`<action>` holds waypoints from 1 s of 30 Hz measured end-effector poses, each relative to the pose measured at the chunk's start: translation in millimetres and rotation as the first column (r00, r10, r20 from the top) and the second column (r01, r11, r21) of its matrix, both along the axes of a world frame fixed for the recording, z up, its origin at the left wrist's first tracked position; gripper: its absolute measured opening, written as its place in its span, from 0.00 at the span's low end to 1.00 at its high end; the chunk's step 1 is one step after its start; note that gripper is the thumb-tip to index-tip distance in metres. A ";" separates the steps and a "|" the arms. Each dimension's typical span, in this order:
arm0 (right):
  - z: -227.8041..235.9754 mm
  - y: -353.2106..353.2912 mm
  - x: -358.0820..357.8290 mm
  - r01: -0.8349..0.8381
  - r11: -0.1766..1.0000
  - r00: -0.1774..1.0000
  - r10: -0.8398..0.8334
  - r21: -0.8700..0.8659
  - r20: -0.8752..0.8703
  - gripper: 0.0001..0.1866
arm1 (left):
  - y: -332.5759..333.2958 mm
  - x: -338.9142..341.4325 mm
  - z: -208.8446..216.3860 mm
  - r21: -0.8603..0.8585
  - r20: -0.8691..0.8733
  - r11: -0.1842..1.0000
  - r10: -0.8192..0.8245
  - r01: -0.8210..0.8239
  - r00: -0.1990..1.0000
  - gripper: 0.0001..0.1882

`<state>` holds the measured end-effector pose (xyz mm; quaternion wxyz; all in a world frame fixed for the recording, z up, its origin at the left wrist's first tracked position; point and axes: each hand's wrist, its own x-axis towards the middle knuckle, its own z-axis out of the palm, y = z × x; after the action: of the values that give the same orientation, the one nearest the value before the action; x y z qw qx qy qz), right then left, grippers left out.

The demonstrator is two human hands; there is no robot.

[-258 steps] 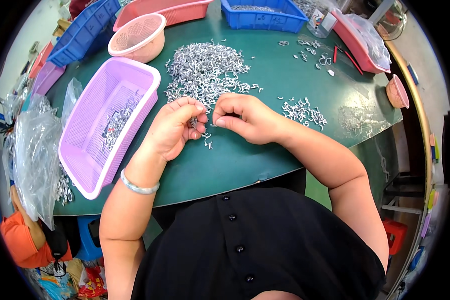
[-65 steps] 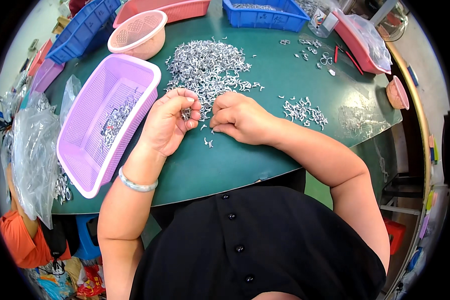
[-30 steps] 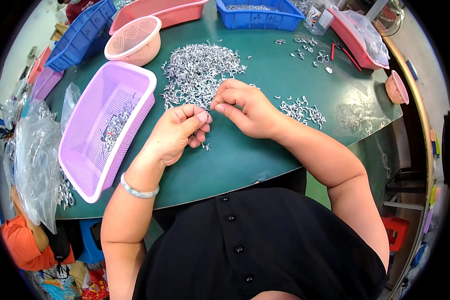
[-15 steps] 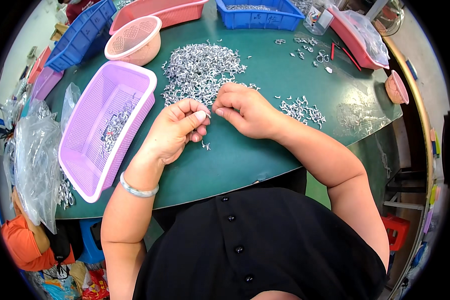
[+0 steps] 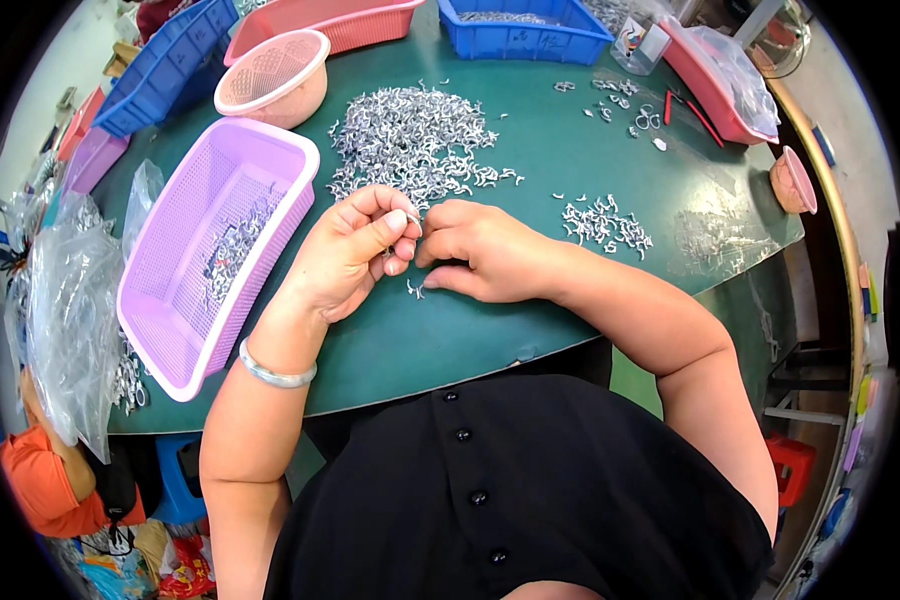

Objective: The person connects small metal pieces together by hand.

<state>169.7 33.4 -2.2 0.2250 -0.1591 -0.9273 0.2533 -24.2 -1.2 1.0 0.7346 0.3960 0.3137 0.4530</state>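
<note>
My left hand (image 5: 355, 245) is closed in a pinch, with a small curved silver metal piece (image 5: 414, 217) between thumb and forefinger. Close beside it, my right hand (image 5: 485, 250) has its fingers curled inward and the thumb low by the table; what they hold, if anything, is hidden. A few loose curved pieces (image 5: 415, 289) lie on the green table (image 5: 450, 340) by the right thumb. Beyond both hands spreads a big heap of the same curved metal pieces (image 5: 405, 135). A smaller heap (image 5: 606, 224) lies to the right of my right hand.
A purple perforated basket (image 5: 165, 310) with metal pieces inside stands at the left, a peach round basket (image 5: 270, 85) behind it. Blue (image 5: 525, 42) and pink (image 5: 345, 32) trays line the far side. Red-handled pliers (image 5: 703, 120) lie at the far right.
My right hand has come down toward the near edge, its thumb now beside the loose pieces. The left hand keeps its pinch, almost in the same place.
</note>
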 end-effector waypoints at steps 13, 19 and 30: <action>-8.0 -4.3 -6.2 -0.060 0.987 0.997 0.068 0.147 -0.044 0.04 | 0.0 0.7 0.8 0.041 0.157 0.995 -0.094 0.088 0.983 0.04; -5.2 -3.6 -4.7 -0.062 0.994 0.996 0.067 0.094 -0.052 0.05 | 5.0 -3.0 1.7 -0.016 0.188 1.000 0.009 -0.006 0.982 0.04; -3.7 -5.2 -8.1 -0.043 0.996 0.996 0.049 0.077 -0.080 0.02 | 4.0 -2.9 4.0 -0.095 0.045 0.991 0.099 -0.094 0.994 0.06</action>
<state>161.6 28.3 -5.9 0.2627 -0.1185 -0.9296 0.2299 -27.1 2.8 5.0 0.7370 0.3344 0.3347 0.4827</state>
